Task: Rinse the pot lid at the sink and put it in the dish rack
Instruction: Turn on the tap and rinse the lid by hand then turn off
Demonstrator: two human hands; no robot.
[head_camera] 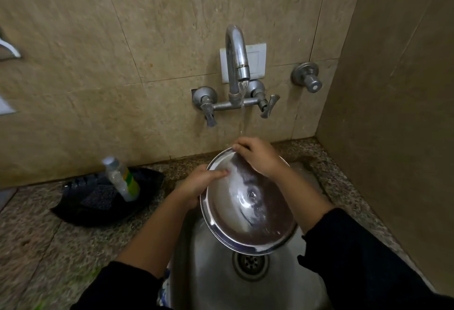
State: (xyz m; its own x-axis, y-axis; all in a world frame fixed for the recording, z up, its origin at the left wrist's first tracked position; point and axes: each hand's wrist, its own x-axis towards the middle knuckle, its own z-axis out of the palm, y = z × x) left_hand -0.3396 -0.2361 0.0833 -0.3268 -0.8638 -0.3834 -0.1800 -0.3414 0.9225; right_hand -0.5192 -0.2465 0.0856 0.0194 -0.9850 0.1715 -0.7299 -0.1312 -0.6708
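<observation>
A round steel pot lid (pixel 248 214) is held tilted over the steel sink (pixel 216 282), its hollow underside facing me with water pooling and running over it. My left hand (pixel 199 184) grips the lid's left rim, thumb lying across the inside. My right hand (pixel 258 156) rests over the far top rim, fingers curled onto the edge. The tap (pixel 237 56) on the wall runs, and its thin stream falls just behind my right hand. No dish rack is in sight.
A black dish (pixel 98 201) with a clear bottle (pixel 121 178) leaning in it sits on the speckled stone counter (pixel 36 236) left of the sink. The sink drain (pixel 250 261) lies below the lid. Tiled walls close the back and right side.
</observation>
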